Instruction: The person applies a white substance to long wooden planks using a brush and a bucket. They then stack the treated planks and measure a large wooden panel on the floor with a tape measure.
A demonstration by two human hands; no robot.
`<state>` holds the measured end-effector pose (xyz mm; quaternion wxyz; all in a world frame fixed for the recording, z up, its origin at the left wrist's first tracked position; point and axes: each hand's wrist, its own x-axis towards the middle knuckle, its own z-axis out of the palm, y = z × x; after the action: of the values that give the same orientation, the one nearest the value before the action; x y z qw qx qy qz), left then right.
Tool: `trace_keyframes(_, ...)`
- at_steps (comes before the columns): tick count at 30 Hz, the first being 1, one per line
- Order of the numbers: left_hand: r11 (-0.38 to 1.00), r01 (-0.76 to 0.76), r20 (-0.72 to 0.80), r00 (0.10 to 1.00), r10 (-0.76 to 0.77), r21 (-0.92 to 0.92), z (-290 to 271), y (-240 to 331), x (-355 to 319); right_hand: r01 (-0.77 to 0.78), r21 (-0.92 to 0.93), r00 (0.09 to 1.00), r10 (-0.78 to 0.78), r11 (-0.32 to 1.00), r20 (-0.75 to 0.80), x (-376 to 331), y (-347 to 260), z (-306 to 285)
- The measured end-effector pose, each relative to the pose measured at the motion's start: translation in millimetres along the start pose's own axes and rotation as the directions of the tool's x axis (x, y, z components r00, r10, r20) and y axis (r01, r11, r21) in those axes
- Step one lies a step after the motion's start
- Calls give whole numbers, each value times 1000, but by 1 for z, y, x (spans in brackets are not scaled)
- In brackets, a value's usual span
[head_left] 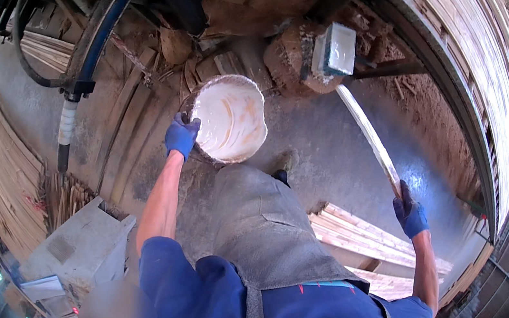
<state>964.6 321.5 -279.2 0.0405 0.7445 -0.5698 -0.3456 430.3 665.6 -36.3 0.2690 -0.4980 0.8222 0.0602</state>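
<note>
My left hand, in a blue glove, grips the left edge of a round bucket. White paste coats the inside of that bucket, with tan streaks across it, and its open mouth is turned up toward me. Off to the right, my right hand, gloved in blue too, is closed round the lower end of a long wooden stick. White paste covers most of the stick. Its far end reaches the lower edge of a small rectangular container with white inside; I cannot tell whether they touch.
Stacked wood strips line the right behind a curved-looking metal frame. More boards lie low at right, and long planks at left. A grey box-like stand is at lower left. A hose-fed machine arm hangs at upper left.
</note>
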Motion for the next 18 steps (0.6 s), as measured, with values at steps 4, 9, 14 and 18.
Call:
trace_keyframes(4, 995, -72, 5, 997, 72, 71, 7, 29, -2, 169, 38, 981, -172, 985, 85, -3, -72, 1)
trace_keyframes(9, 960, -252, 186, 956, 227, 125, -5, 118, -21, 375, -75, 891, -337, 924, 304, 99, -148, 54)
trace_keyframes(14, 848, -482, 295, 862, 413, 221, -6, 171, -39, 371, -200, 912, -316, 907, 260, 182, -184, 112)
trace_keyframes(18, 818, -517, 319, 843, 434, 253, 0, 184, -36, 344, -90, 905, -304, 935, 296, 169, -164, 159)
